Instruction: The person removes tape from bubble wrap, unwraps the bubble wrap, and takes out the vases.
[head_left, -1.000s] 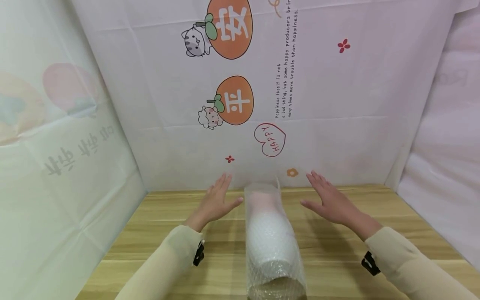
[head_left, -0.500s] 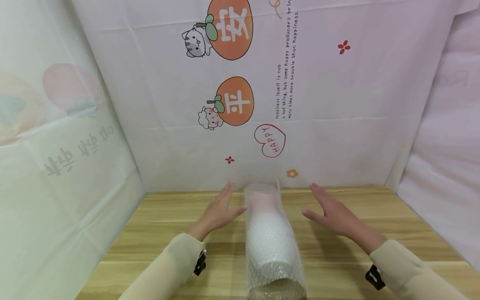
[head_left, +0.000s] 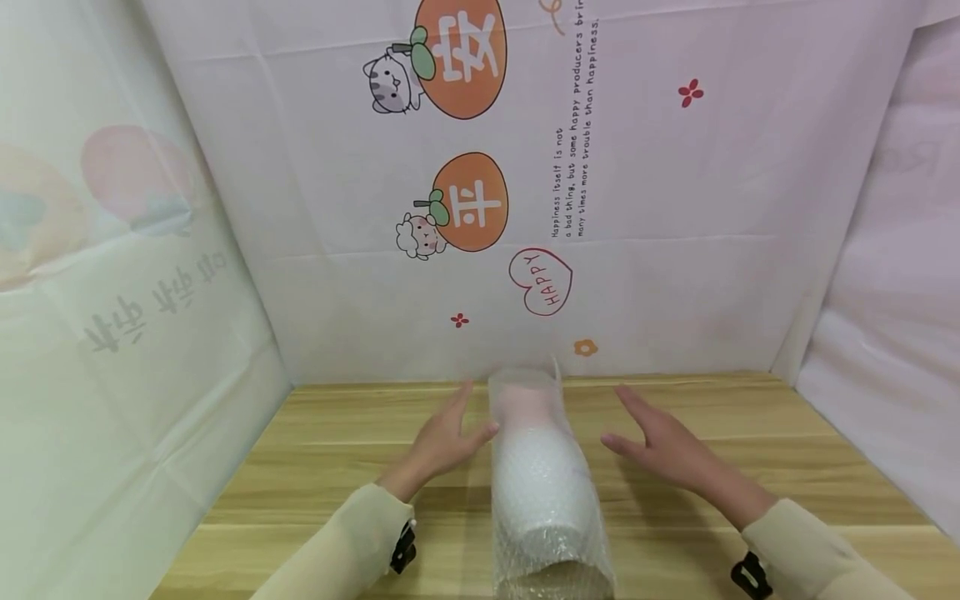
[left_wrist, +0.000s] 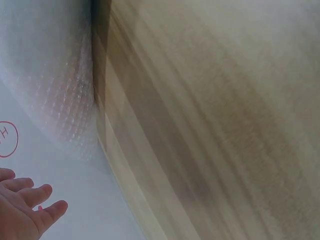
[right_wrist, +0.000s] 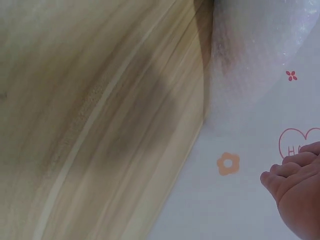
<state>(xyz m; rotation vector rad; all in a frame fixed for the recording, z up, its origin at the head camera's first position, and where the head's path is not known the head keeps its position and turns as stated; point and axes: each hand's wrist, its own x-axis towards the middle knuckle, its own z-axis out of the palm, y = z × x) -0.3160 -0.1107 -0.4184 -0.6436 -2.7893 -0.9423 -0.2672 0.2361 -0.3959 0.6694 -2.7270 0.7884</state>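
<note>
A long white and pale pink object wrapped in bubble wrap (head_left: 540,483) lies lengthwise on the wooden table, its wrapping loose at the near end. On its left is my left hand (head_left: 442,442), fingers extended and thumb pointing at the wrap; whether the thumb touches it I cannot tell. My right hand (head_left: 671,450) hovers to the right, apart from the wrap, with fingers straight and holding nothing. The wrist views show the wrapped object (left_wrist: 55,75) beside the left hand (left_wrist: 25,207), and the wrap (right_wrist: 250,55) above the right hand (right_wrist: 300,192).
A white printed sheet (head_left: 337,208) stands behind the table (head_left: 337,417), with the word HAPPY in a red heart. Similar white sheets hang at the left (head_left: 135,417) and right (head_left: 885,333) sides. Black bands show at both sleeve cuffs.
Both hands have moved back toward the near side and lower in the view, the left also slightly rightward, closer to the wrapped object. The object has not moved.
</note>
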